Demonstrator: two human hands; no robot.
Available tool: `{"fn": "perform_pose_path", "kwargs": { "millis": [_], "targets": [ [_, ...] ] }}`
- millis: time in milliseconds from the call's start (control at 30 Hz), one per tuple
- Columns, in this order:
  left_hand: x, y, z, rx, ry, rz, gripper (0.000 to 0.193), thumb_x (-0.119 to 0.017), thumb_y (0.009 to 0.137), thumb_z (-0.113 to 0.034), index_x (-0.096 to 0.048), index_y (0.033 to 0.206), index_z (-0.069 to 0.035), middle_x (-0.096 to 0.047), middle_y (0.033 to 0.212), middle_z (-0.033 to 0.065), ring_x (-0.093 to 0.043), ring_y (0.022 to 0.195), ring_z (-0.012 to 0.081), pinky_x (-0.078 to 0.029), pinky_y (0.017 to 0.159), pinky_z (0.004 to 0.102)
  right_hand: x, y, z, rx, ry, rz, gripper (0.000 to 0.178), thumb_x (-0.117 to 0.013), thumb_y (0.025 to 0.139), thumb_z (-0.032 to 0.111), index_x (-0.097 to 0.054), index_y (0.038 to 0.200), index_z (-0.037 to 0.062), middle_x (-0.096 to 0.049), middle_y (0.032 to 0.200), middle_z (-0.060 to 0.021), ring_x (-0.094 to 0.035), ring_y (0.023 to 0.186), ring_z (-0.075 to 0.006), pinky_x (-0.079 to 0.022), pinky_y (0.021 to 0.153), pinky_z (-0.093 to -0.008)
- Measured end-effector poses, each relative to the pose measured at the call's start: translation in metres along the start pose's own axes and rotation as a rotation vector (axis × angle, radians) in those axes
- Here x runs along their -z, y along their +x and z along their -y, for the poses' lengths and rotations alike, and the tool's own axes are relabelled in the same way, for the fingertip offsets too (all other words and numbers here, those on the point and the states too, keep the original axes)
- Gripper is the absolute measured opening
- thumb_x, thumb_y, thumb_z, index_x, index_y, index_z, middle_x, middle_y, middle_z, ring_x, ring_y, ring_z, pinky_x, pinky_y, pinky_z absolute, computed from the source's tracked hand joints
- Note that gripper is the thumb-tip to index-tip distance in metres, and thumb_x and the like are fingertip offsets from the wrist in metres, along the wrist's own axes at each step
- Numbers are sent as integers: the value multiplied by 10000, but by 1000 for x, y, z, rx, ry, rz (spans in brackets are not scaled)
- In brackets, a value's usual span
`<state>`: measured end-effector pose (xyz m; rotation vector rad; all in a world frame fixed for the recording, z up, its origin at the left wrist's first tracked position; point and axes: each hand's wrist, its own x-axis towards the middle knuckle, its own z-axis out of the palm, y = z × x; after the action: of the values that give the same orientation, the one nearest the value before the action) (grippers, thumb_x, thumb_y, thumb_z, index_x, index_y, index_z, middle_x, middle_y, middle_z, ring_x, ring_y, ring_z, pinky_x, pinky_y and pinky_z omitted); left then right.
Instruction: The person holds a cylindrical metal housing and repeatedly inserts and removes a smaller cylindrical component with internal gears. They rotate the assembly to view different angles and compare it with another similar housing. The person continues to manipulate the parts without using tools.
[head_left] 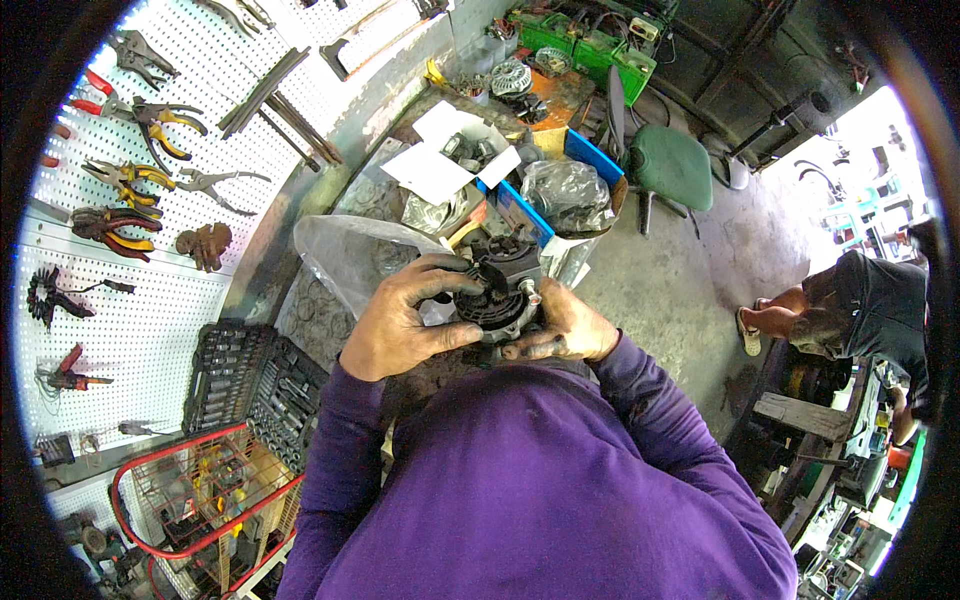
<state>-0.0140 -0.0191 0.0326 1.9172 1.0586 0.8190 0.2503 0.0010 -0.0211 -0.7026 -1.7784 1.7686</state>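
Note:
A dark, greasy alternator (505,318), round with a metal rim and a small silver terminal on its right side, is between my hands near the bench's front. My left hand (408,312) curves round its left side, with the thumb low and the fingers over the top. From the right, my right hand (572,325) grips the housing, its fingers folded under the rim. Just beyond lies another dark metal part (508,258), partly hidden. A clear plastic bag (350,250) spreads out to the left of my left hand.
Ahead stand an open white box (445,160) of parts and a blue box (590,155) with a plastic-wrapped item. Pliers hang on the white pegboard (150,290). An open socket set (235,385) and red-rimmed wire basket (205,490) are left. A green chair (672,165) and another person (850,305) are right.

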Motion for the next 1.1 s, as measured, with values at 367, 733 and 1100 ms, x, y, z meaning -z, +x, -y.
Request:
{"fn": "perform_pose_path", "kwargs": {
  "millis": [367, 733, 1100],
  "targets": [
    [-6, 0, -5, 60, -44, -76, 357, -891, 814, -192, -787, 1123, -45, -741, 1161, 122, -704, 1108, 276, -528, 994, 378, -3, -2, 3, -63, 4, -53, 867, -926, 764, 274, -495, 1431, -76, -670, 1320, -202, -621, 1248, -278, -472, 1105, -422],
    [-14, -1, -1, 366, -368, -145, 294, -826, 903, -187, -768, 1110, 13, -766, 1102, 102, -712, 1031, 202, -547, 924, 350, -4, 0, 2, -129, 147, -76, 927, -927, 792, 282, -420, 1482, -74, -621, 1362, -184, -559, 1298, -246, -419, 1144, -396],
    [-16, -8, 19, 258, -277, -177, 365, -826, 886, -243, -757, 1120, 29, -749, 1186, 143, -702, 1105, 241, -536, 975, 366, -4, 2, -10, -75, -61, -120, 934, -921, 755, 319, -446, 1456, -74, -665, 1288, -219, -623, 1250, -304, -488, 1071, -427]
  ]
}}
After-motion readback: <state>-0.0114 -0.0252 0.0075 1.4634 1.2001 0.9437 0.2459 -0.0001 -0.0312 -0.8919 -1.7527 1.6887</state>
